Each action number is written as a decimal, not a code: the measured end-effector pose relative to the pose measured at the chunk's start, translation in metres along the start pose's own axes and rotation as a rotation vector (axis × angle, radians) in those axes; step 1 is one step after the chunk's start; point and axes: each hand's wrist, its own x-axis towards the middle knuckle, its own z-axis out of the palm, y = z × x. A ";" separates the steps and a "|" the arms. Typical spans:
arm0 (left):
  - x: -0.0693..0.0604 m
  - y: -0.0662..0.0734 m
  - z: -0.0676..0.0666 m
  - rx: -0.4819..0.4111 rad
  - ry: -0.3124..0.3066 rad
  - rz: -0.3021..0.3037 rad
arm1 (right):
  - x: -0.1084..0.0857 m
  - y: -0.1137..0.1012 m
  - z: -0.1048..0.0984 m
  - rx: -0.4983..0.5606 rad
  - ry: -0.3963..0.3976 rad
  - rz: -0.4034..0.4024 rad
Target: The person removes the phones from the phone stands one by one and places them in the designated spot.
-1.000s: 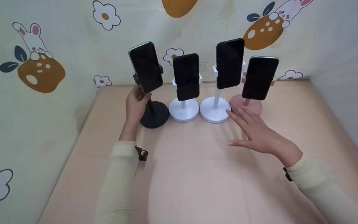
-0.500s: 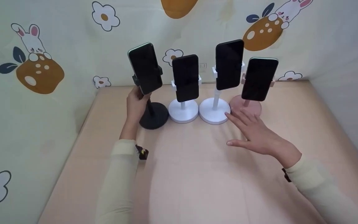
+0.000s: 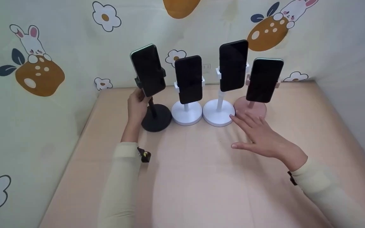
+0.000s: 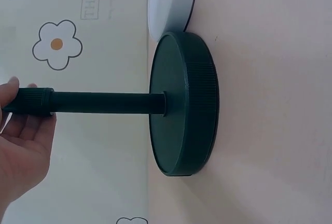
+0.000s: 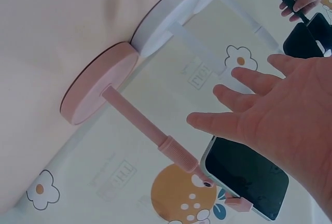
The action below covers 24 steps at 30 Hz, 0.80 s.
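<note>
While the black stand [image 3: 157,122] is being gripped at its ribbed collar [image 4: 34,101] by the left hand [image 3: 137,107], its phone [image 3: 149,71] is being carried just above the fingers. The right hand [image 3: 260,136] is being held spread, near the pink stand [image 5: 136,116].

Pale walls [image 3: 78,126] (printed rabbits [image 3: 33,46], outlined flowers [image 3: 106,16]), wall corner at left, peach tabletop [image 3: 198,183], soft light
</note>
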 end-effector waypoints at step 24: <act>-0.006 -0.003 -0.007 0.042 0.088 -0.009 | -0.004 0.000 0.001 0.010 0.020 -0.013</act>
